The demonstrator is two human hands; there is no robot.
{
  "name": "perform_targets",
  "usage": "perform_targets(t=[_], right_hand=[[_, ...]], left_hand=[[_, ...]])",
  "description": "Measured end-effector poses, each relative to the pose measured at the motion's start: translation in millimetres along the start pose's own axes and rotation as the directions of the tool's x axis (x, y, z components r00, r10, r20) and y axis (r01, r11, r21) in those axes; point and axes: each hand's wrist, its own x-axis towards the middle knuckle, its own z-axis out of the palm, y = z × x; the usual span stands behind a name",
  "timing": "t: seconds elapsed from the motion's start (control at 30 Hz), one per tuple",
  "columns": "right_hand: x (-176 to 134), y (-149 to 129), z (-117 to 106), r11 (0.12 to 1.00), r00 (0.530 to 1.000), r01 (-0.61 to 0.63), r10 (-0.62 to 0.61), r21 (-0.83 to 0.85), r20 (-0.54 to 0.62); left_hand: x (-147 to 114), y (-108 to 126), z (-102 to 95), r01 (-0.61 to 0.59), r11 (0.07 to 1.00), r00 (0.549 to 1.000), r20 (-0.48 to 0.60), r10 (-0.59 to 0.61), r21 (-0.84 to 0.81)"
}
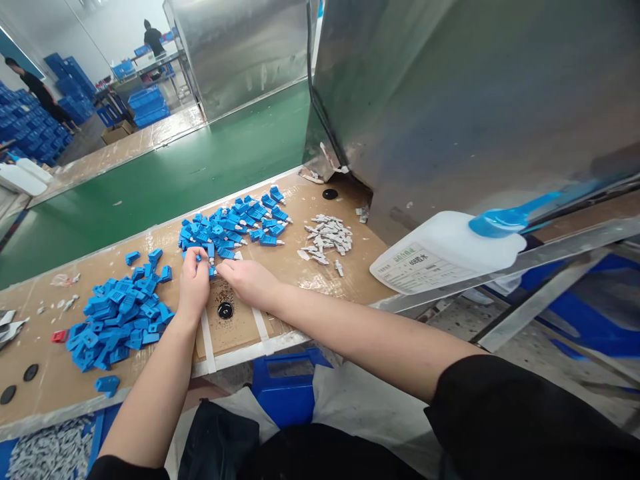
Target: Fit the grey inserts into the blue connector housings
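Head view: a blue piece (212, 273) is positioned above the surface (370, 280), just beside the far pile (220, 230). It is pinched in the closed fingers of the left hand (195, 283); the right hand (250, 281) is drawn in against it, but whether anything is gripped there cannot be told. Pale tips are seen on many parts in the far pile, judged finished. The left pile (120, 313), apparently untipped, and the loose grey pieces (330, 235) are judged outstanding.
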Motion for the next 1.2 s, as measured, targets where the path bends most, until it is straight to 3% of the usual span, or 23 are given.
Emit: perform_targets(t=[0.2, 0.3, 0.4, 0.5, 0.57, 0.63, 0.7, 0.8, 0.93, 1.03, 1.13, 1.2], right_hand=[[4, 5, -2, 1.0, 0.999, -0.017, 0.016, -0.01, -0.035], [4, 7, -9, 1.0, 0.997, -0.001, -0.002, -0.031, -0.071], [-7, 11, -21, 0.993, 0.993, -0.09, 0.084, -0.075, -0.086], [-27, 18, -34, 0.953, 0.967, -0.252, 0.253, -0.169, -0.015], [-38, 22, -42, 0.914, 0.934, -0.331, 0.353, -0.235, 0.057], [-42, 24, -50, 0.874, 0.895, -0.393, 0.434, -0.286, 0.098], [-41, 25, -63, 0.836, 0.862, -0.447, 0.497, -0.318, 0.094], [-44, 26, -90, 0.782, 0.822, -0.531, 0.569, -0.326, 0.029], [-78, 26, -120, 0.727, 0.786, -0.587, 0.618, -0.357, -0.034], [-108, 25, -122, 0.72, 0.779, -0.563, 0.626, -0.405, 0.03], [-124, 21, -108, 0.695, 0.745, -0.564, 0.661, -0.446, 0.089], [-127, 18, -97, 0.668, 0.721, -0.581, 0.687, -0.465, 0.087]], left_hand=[[-2, -1, -2.5, -0.057, 0.998, 0.998, -0.032, 0.056, -0.034], [-1, 1, -9.7, -0.173, 0.984, 0.984, -0.042, 0.172, -0.032], [-1, 5, -23.7, -0.31, 0.949, 0.924, -0.216, 0.316, 0.064], [-5, 11, -40.1, -0.198, 0.914, 0.868, -0.369, 0.332, 0.355], [-10, 12, -48.8, -0.029, 0.793, 0.9, -0.33, 0.286, 0.609], [-14, 10, -54.8, 0.069, 0.585, 0.954, -0.225, 0.198, 0.808], [-15, 5, -58.8, 0.069, 0.412, 0.987, -0.123, 0.107, 0.909], [-10, -2, -63.2, 0.007, 0.316, 0.999, -0.019, 0.033, 0.949], [-1, -10, -67.3, 0.019, 0.288, 0.999, -0.01, -0.033, 0.957], [5, -13, -69.4, -0.002, 0.297, 0.995, 0.03, -0.091, 0.955], [14, -9, -71.2, -0.062, 0.386, 0.994, 0.093, -0.063, 0.92], [19, -1, -70.6, -0.104, 0.521, 0.994, 0.105, 0.026, 0.847]])
